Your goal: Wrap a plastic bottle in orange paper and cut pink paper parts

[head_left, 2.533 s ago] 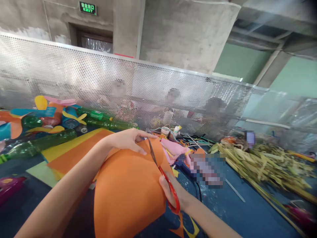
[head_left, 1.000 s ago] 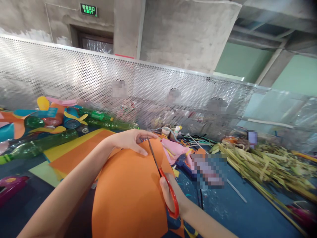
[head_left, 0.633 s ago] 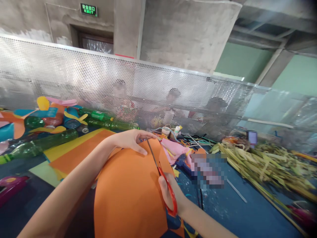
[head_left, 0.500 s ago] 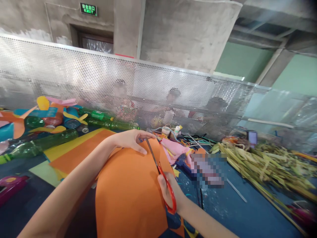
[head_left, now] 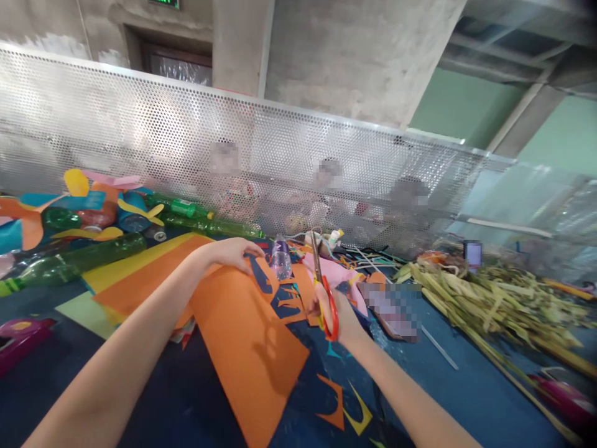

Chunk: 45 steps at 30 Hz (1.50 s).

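My right hand (head_left: 329, 305) is closed round the red handles of a pair of scissors (head_left: 317, 258), whose blades point up and away. Close to this hand, an orange paper strip (head_left: 304, 283) lies among orange cut pieces. My left hand (head_left: 237, 252) has its fingers bent over the top edge of a large orange sheet (head_left: 247, 348), gripping it there. The sheet slants across the front of the blue table, with the shadow of a hand on it. A clear bottle (head_left: 280, 260) stands between my hands.
Green bottles (head_left: 79, 267) and paper pinwheels (head_left: 97, 199) are at the left, by a magenta tool (head_left: 25, 339). Stacked coloured paper (head_left: 140, 280) lies under my left arm. Dried husks (head_left: 471, 305) and a phone (head_left: 392, 311) are at the right. People sit behind a perforated metal screen (head_left: 289, 143).
The scissors have left the orange sheet and moved up and right with my right hand. My left hand has shifted left, and the sheet now lies lower and slanted, uncovering the bottle and scraps.
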### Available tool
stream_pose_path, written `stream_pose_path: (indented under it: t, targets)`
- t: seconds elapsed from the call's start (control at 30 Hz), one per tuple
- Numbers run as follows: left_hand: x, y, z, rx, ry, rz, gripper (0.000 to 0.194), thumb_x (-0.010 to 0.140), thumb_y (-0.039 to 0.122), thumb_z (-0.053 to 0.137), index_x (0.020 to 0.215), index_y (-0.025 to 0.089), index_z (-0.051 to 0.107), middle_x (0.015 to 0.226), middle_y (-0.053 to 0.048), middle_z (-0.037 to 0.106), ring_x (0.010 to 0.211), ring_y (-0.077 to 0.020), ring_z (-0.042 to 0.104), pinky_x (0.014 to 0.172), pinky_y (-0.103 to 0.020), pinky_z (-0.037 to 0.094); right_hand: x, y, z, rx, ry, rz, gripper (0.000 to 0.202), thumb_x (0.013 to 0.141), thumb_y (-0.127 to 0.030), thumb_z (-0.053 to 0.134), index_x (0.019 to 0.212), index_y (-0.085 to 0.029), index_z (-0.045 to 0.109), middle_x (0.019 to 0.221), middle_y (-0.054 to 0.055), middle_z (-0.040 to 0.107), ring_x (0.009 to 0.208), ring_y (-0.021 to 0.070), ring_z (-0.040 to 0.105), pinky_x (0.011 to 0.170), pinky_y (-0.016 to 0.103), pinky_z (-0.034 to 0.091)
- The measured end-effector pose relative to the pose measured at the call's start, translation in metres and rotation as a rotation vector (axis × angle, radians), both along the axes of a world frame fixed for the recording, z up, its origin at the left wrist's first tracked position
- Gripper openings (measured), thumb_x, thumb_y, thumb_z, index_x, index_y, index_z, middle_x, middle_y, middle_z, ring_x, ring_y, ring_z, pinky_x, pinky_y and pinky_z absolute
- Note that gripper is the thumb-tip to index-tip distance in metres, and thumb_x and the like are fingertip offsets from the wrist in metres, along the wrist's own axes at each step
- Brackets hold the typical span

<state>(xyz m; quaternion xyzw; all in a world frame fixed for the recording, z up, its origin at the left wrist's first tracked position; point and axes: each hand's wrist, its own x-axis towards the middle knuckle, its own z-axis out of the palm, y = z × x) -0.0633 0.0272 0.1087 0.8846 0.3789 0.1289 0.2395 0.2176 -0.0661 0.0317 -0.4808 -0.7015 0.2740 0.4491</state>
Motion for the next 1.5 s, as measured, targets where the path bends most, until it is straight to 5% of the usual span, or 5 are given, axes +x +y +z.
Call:
stream_pose_path:
  t: [0.33,0.57,0.77,0.93,1.5]
  targets:
    - [-0.033,0.032,-0.031,0.23,0.074,0.503,0.036,0.058,0.011,0.058,0.091,0.02,0.071,0.099,-0.01,0.07,0.097,-0.0332,0.061,0.079,-0.036,0.044,0.01,0.017,-0.008,-0.095,-0.817,-0.304,0.035,0.083,-0.033,0.051,0.108,-0.01,0.06,0.088,0.014,0.071,0.084,0.0262,0.067,0.068,0.029,0.045]
    - [-0.012,0.018,-0.016,0.199,-0.267,0.4,0.035,0.082,0.034,0.05,0.113,0.023,0.062,0.111,-0.004,0.067,0.1,-0.0191,0.062,0.082,-0.026,0.048,-0.005,0.002,-0.01,-0.032,-1.09,-0.381,0.029,0.086,-0.032,0.048,0.085,-0.008,0.065,0.08,0.017,0.069,0.073,0.0272,0.067,0.064,0.032,0.047]
    - [0.025,-0.015,0.008,-0.259,-0.898,0.033,0.036,0.073,0.028,0.07,0.108,0.02,0.064,0.1,-0.005,0.07,0.087,-0.0151,0.065,0.075,-0.023,0.051,-0.012,-0.003,-0.005,0.351,-0.766,-0.353,0.049,0.084,-0.045,0.048,0.121,-0.013,0.051,0.109,0.017,0.059,0.106,0.0312,0.056,0.083,0.042,0.047]
    - [0.043,-0.031,0.014,-0.518,-1.085,-0.123,0.041,0.073,0.02,0.071,0.112,0.024,0.061,0.103,-0.002,0.068,0.088,-0.012,0.064,0.076,-0.02,0.051,-0.019,-0.01,0.005,0.136,0.018,0.236,0.059,0.085,-0.047,0.049,0.137,-0.027,0.028,0.135,0.009,0.044,0.125,0.02,0.044,0.099,0.039,0.041]
    - [0.013,0.036,-0.05,-0.261,-0.749,0.382,0.033,0.072,0.021,0.067,0.104,0.016,0.064,0.089,-0.007,0.07,0.083,-0.0184,0.063,0.076,-0.033,0.049,-0.027,-0.009,-0.018,-0.179,-0.13,0.12,0.051,0.08,-0.033,0.057,0.125,-0.019,0.04,0.092,0.005,0.062,0.08,0.018,0.063,0.072,0.032,0.051]
